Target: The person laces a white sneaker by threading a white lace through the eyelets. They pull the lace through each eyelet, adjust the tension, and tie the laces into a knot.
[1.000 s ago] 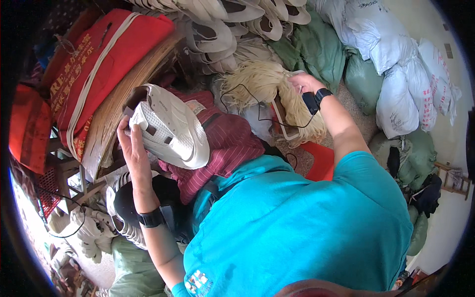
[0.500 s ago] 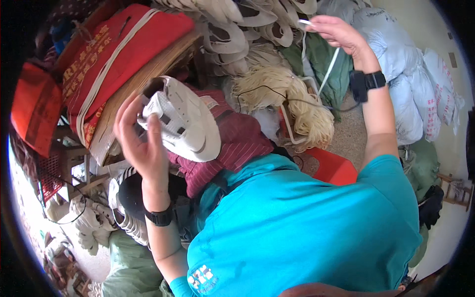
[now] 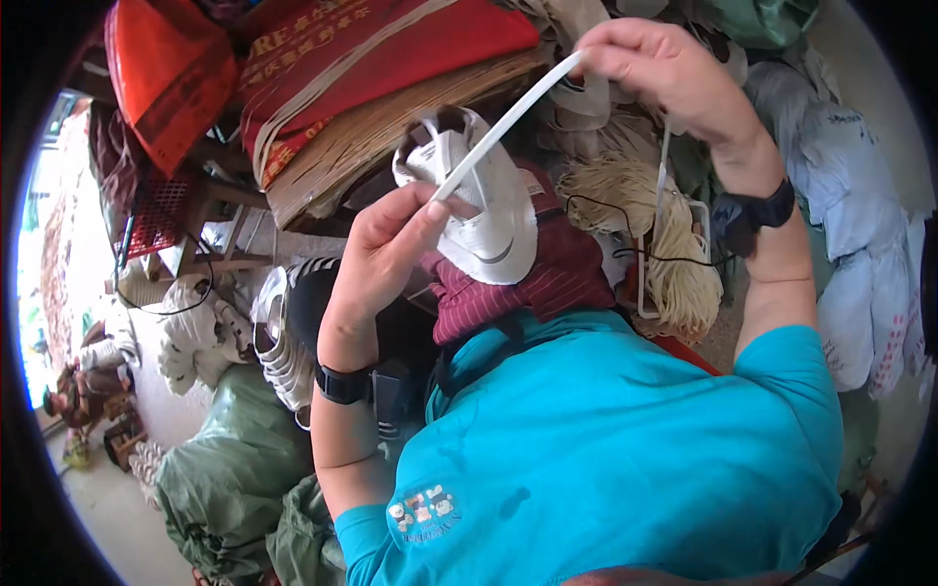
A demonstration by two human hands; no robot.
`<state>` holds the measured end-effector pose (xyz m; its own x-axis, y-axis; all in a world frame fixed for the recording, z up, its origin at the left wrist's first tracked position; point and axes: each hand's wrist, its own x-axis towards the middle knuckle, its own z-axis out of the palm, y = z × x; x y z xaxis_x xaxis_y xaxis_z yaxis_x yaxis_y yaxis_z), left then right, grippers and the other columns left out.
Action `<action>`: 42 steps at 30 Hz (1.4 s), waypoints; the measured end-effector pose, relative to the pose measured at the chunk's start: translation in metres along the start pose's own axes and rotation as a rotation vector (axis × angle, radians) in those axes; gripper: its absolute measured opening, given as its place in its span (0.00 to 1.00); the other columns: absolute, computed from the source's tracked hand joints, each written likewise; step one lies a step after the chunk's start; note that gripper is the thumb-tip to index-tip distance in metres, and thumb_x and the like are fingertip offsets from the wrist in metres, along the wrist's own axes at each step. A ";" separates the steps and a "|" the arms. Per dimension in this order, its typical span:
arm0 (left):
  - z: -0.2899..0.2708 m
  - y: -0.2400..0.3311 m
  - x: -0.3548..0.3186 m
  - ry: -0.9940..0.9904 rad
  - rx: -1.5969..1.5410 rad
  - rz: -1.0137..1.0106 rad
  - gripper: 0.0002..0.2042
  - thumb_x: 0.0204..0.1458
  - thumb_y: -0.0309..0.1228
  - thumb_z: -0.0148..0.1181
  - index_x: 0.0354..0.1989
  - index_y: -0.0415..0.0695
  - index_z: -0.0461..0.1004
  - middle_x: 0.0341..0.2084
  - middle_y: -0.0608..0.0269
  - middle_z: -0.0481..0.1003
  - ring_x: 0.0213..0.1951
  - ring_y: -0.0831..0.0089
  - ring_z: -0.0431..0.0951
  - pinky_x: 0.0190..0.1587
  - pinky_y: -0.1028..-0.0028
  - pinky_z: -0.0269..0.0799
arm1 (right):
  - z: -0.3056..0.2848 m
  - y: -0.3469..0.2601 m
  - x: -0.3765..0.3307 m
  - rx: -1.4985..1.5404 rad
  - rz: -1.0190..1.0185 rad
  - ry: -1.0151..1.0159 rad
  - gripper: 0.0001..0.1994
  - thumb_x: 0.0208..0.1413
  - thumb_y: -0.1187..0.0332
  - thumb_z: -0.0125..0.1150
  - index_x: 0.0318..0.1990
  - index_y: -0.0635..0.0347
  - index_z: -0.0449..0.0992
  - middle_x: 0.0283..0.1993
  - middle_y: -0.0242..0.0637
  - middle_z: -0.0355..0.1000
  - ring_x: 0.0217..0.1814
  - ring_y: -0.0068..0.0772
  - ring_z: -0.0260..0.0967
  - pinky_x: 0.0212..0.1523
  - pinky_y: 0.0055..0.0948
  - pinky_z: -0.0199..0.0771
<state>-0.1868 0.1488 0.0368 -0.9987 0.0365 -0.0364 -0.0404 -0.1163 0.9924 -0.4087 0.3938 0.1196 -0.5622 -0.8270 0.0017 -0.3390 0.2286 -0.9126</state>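
A flat white shoelace (image 3: 513, 112) is stretched slantwise between my hands. My left hand (image 3: 384, 244) pinches it between thumb and fingers, just over the shoe. Up and to the right, my right hand (image 3: 674, 83) grips the lace between thumb and forefinger, and a length hangs below that hand. The white shoe upper (image 3: 503, 230) rests on the maroon striped cloth (image 3: 567, 269) over my lap. Its opening points away from me, toward the wooden bench. My left fingers and the lace cover part of it, so I cannot tell how the lace runs through its eyelets.
The wooden bench (image 3: 381, 127) carries a red cloth (image 3: 430, 59) with pale laces (image 3: 322, 73) across it. A bundle of cream laces (image 3: 684, 283) hangs on a white frame at right. White sacks (image 3: 860, 215) stand beyond; stacked shoe uppers (image 3: 283, 361) and green sacks (image 3: 230, 469) lie left.
My left hand has gone from beside the shoe to pinching the lace. The lace now spans both hands above the shoe. The whole view has shifted, showing more of the left side.
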 end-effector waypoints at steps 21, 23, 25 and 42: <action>0.033 -0.056 -0.019 -0.025 0.045 -0.219 0.14 0.67 0.38 0.52 0.39 0.38 0.77 0.21 0.72 0.70 0.24 0.86 0.66 0.26 0.80 0.64 | 0.142 0.049 -0.031 0.220 -0.030 -0.264 0.10 0.62 0.75 0.55 0.49 0.64 0.75 0.40 0.33 0.74 0.45 0.24 0.72 0.49 0.26 0.73; 0.031 -0.059 -0.020 0.008 -0.018 -0.212 0.13 0.67 0.36 0.53 0.39 0.37 0.76 0.23 0.70 0.72 0.25 0.86 0.68 0.27 0.79 0.66 | 0.141 0.053 -0.031 0.223 -0.005 -0.251 0.08 0.62 0.75 0.58 0.47 0.65 0.76 0.39 0.31 0.74 0.42 0.21 0.72 0.45 0.24 0.73; 0.031 -0.069 -0.020 0.148 0.080 -0.073 0.11 0.66 0.35 0.54 0.40 0.37 0.76 0.25 0.69 0.73 0.26 0.85 0.69 0.29 0.79 0.68 | 0.138 0.065 -0.026 0.003 -0.134 -0.163 0.06 0.61 0.74 0.60 0.43 0.65 0.78 0.39 0.30 0.73 0.40 0.17 0.71 0.42 0.22 0.73; 0.029 -0.086 -0.015 0.333 0.473 0.248 0.13 0.58 0.18 0.57 0.51 0.41 0.77 0.28 0.65 0.72 0.31 0.79 0.73 0.36 0.77 0.71 | 0.148 0.073 -0.022 -0.179 -0.123 0.085 0.05 0.55 0.77 0.64 0.37 0.65 0.74 0.38 0.35 0.69 0.39 0.25 0.70 0.39 0.25 0.76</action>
<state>-0.1673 0.1868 -0.0446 -0.9361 -0.2548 0.2427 0.1366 0.3723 0.9180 -0.3091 0.3528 -0.0074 -0.5678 -0.8095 0.1496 -0.5326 0.2227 -0.8165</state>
